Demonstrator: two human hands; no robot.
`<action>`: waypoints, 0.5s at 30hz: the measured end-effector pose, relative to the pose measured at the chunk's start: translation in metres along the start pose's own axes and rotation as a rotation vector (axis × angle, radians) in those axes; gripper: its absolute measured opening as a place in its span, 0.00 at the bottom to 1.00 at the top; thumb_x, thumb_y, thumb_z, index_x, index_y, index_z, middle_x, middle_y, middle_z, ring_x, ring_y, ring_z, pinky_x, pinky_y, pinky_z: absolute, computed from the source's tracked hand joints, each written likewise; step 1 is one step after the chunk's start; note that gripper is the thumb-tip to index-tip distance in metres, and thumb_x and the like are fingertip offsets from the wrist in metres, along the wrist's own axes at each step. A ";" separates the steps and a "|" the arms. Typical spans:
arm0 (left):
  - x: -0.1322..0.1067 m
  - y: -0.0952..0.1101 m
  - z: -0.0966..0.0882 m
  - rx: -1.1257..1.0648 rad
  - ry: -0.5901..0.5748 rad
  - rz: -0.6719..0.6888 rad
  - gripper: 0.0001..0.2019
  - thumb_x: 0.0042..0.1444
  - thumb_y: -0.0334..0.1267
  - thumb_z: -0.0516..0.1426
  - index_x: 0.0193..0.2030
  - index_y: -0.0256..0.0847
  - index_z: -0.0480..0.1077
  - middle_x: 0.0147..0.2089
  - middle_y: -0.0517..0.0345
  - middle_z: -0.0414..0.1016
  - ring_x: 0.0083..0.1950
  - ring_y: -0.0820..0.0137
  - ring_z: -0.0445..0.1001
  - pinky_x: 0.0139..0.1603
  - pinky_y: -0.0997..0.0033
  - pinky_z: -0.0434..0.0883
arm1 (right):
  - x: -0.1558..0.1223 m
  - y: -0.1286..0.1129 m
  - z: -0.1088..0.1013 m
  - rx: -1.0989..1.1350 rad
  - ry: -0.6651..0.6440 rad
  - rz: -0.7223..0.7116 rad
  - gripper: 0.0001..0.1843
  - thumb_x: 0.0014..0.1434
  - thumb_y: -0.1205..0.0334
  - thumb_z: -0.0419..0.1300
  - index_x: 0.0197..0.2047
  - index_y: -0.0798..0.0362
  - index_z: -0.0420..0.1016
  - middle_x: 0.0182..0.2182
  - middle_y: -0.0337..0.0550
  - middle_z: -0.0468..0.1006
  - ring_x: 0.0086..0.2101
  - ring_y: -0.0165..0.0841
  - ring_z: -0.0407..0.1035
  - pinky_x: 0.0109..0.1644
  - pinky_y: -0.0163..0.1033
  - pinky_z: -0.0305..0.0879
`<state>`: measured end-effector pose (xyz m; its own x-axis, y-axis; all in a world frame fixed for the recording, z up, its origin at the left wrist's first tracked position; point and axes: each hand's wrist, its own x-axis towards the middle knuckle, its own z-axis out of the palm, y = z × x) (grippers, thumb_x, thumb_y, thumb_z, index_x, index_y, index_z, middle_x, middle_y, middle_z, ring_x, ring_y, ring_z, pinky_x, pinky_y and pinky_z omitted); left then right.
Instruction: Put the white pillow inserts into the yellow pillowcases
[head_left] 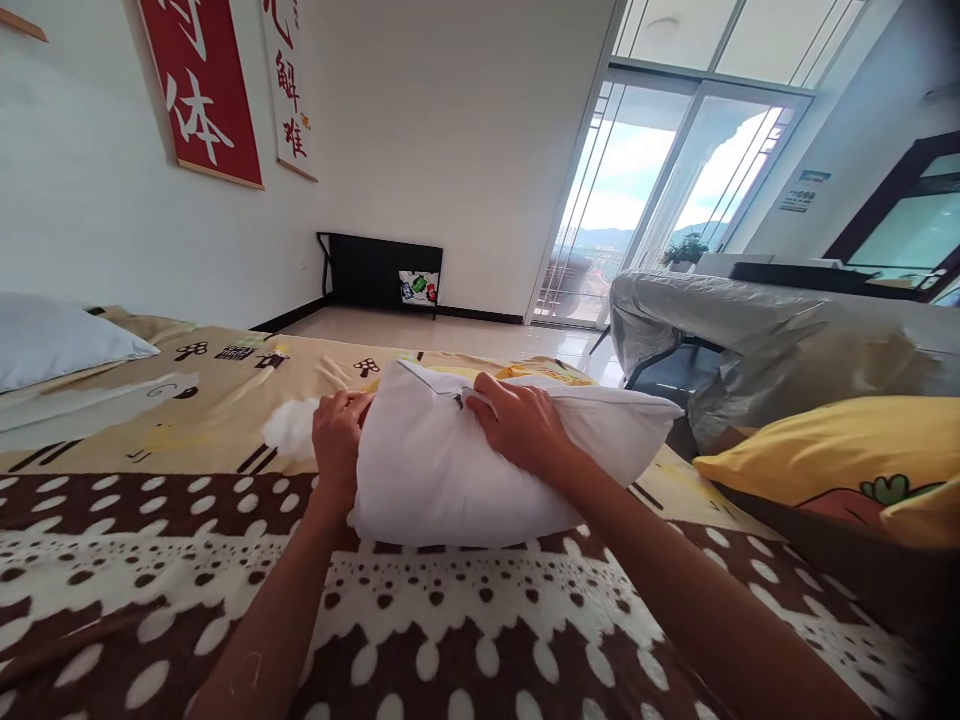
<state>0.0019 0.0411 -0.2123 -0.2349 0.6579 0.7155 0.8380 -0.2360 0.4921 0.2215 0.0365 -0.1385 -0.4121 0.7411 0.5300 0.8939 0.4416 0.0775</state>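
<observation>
A plump white cushion [450,470] rests on the bedding directly before me, with a zipper [459,400] showing near its upper edge. My right hand [521,420] lies over the top of the cushion, fingers pinched at the dark zipper pull. At the cushion's left edge, my left hand [339,430] is closed on the fabric; part of its fingers is hidden behind the cushion. Under both arms spreads a brown and white spotted blanket [427,660]. A cream sheet with cartoon prints [225,400] lies beyond it.
A white pillow [60,345] is at the far left. Yellow cushions [840,450] stand in a box on the right. Behind them is a plastic-covered table [750,310]. A black folded table [375,270] leans against the wall, near glass sliding doors [660,190].
</observation>
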 end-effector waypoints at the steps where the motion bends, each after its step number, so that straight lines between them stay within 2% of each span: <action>1: 0.001 0.001 -0.002 0.031 0.045 0.001 0.11 0.58 0.33 0.51 0.27 0.41 0.70 0.39 0.51 0.73 0.43 0.62 0.67 0.46 0.61 0.61 | -0.004 -0.002 0.002 0.000 0.020 -0.044 0.13 0.65 0.58 0.46 0.46 0.49 0.70 0.31 0.39 0.77 0.30 0.33 0.67 0.30 0.37 0.45; 2: 0.002 0.000 -0.004 0.061 0.080 -0.001 0.11 0.58 0.33 0.50 0.27 0.41 0.70 0.41 0.50 0.72 0.45 0.61 0.66 0.48 0.59 0.59 | -0.007 -0.003 0.004 -0.008 0.036 -0.092 0.15 0.64 0.62 0.46 0.51 0.47 0.68 0.33 0.38 0.77 0.30 0.32 0.67 0.30 0.37 0.45; 5: 0.002 -0.008 -0.010 0.143 0.144 -0.046 0.11 0.59 0.36 0.51 0.30 0.41 0.73 0.44 0.48 0.70 0.49 0.57 0.63 0.51 0.53 0.55 | -0.016 -0.007 0.007 -0.073 0.045 -0.249 0.30 0.60 0.72 0.47 0.63 0.38 0.58 0.35 0.37 0.75 0.28 0.29 0.64 0.30 0.36 0.47; 7: 0.002 -0.019 -0.012 0.196 0.111 -0.086 0.11 0.59 0.39 0.51 0.36 0.41 0.75 0.43 0.47 0.70 0.48 0.56 0.64 0.50 0.53 0.56 | -0.020 -0.008 0.007 -0.114 0.033 -0.331 0.36 0.58 0.73 0.47 0.65 0.32 0.52 0.36 0.36 0.74 0.27 0.27 0.62 0.30 0.36 0.48; 10: 0.003 -0.031 -0.013 0.229 -0.084 -0.231 0.14 0.58 0.37 0.49 0.40 0.36 0.74 0.32 0.48 0.71 0.36 0.59 0.67 0.38 0.61 0.59 | -0.022 -0.009 0.005 -0.130 0.024 -0.359 0.38 0.59 0.73 0.47 0.66 0.28 0.49 0.36 0.36 0.73 0.27 0.27 0.62 0.31 0.35 0.49; 12: 0.003 -0.029 -0.013 0.201 -0.149 -0.284 0.13 0.57 0.36 0.49 0.41 0.35 0.73 0.27 0.50 0.70 0.30 0.61 0.66 0.32 0.64 0.57 | -0.020 -0.009 0.005 -0.128 0.028 -0.329 0.36 0.60 0.72 0.47 0.66 0.28 0.49 0.35 0.36 0.73 0.27 0.27 0.61 0.31 0.35 0.50; 13: 0.003 -0.026 -0.013 0.171 -0.143 -0.266 0.13 0.55 0.35 0.50 0.43 0.35 0.73 0.27 0.51 0.71 0.29 0.62 0.66 0.31 0.65 0.58 | -0.018 -0.009 0.005 -0.126 0.034 -0.316 0.35 0.61 0.71 0.47 0.66 0.29 0.50 0.35 0.37 0.73 0.27 0.27 0.61 0.31 0.35 0.50; 15: 0.001 -0.018 -0.013 0.023 -0.140 -0.135 0.12 0.54 0.35 0.52 0.43 0.39 0.71 0.28 0.53 0.72 0.30 0.64 0.67 0.32 0.67 0.60 | -0.016 -0.008 0.006 -0.119 0.059 -0.309 0.34 0.62 0.70 0.47 0.66 0.30 0.53 0.34 0.37 0.73 0.26 0.27 0.61 0.30 0.35 0.50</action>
<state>-0.0193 0.0368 -0.2142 -0.2759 0.7760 0.5671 0.8149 -0.1240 0.5661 0.2192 0.0243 -0.1526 -0.6589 0.5494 0.5139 0.7442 0.5759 0.3385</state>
